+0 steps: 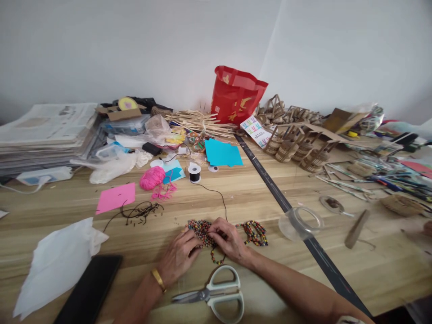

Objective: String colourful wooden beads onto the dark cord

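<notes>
Near the front edge of a wooden counter [337,189], two bare hands meet over a piece of multicoloured beadwork [251,231]. The left hand [178,256], with a gold bangle [158,279] at its wrist, has its fingers curled down and pinching the left end of the beadwork. The right hand [229,240] lies beside it, fingers bent and pressing on the beads, its fingertips touching those of the left; neither hand is fully clenched. The beadwork lies flat on the counter and spreads out to the right of the right hand. A thin black thread [216,193] runs from the beads toward the back, to a small spool [194,173]. Just in front of the hands lie white-handled scissors [219,294], blades pointing left. At the front left corner sit a dark phone [89,290] and crumpled white paper [57,263]. Further back are a pink paper sheet [116,197], a ball of pink yarn [151,178], blue paper [222,153] and a red bag [236,95] with gold print too small to read. A stack of newspapers [43,135] fills the back left corner; their text is illegible.
</notes>
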Demonstrator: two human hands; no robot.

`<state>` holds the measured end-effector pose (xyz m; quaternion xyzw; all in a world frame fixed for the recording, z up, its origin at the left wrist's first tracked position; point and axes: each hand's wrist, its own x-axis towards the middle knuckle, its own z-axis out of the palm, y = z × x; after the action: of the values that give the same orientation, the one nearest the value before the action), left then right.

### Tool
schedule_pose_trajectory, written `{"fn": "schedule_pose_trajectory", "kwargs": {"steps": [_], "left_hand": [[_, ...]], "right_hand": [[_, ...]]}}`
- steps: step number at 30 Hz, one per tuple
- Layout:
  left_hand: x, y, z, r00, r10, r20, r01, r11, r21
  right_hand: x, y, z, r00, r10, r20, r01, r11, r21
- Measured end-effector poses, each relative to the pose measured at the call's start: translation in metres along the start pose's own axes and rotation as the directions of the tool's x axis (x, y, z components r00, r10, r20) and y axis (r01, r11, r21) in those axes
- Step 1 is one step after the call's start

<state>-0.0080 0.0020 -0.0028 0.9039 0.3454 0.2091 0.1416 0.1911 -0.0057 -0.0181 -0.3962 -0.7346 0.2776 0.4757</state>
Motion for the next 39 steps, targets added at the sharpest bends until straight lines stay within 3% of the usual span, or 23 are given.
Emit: {"fn": "schedule_pose_trajectory", "kwargs": {"steps": [9,13,16,20,23,26,39], "left_hand": [[0.001,0.002,0.002,1.0,0.02,-0.023,-0.02,1.0,0.011],[0.003,0.001,0.004,0.99,-0.071,-0.123,0.047,0.98,-0.193],[0.006,0.0,0.004,0.958,-0.24,-0.157,0.154,0.892,-0.426],[0.008,-0.004,0.002,0.885,-0.457,-0.09,0.281,0.678,-0.679],[0.01,-0.006,0.002,0.844,-0.536,-0.008,0.333,0.535,-0.776],[0.011,-0.008,0.003,0.83,-0.556,0.039,0.341,0.451,-0.824],[0.011,-0.009,0.005,0.85,-0.52,0.08,0.335,0.418,-0.844]], "right_hand": [[0.001,-0.002,0.001,0.997,-0.047,0.058,0.049,0.999,-0.024],[-0.001,-0.001,0.001,0.989,-0.106,0.106,0.111,0.993,-0.042],[-0.002,-0.002,0.0,0.982,-0.139,0.125,0.146,0.988,-0.049],[-0.002,-0.002,0.0,0.98,-0.165,0.113,0.173,0.983,-0.065],[-0.002,-0.004,-0.001,0.979,-0.172,0.111,0.181,0.981,-0.075],[-0.001,-0.008,-0.002,0.98,-0.165,0.111,0.175,0.981,-0.08],[-0.001,-0.006,-0.001,0.979,-0.186,0.081,0.191,0.98,-0.059]]}}
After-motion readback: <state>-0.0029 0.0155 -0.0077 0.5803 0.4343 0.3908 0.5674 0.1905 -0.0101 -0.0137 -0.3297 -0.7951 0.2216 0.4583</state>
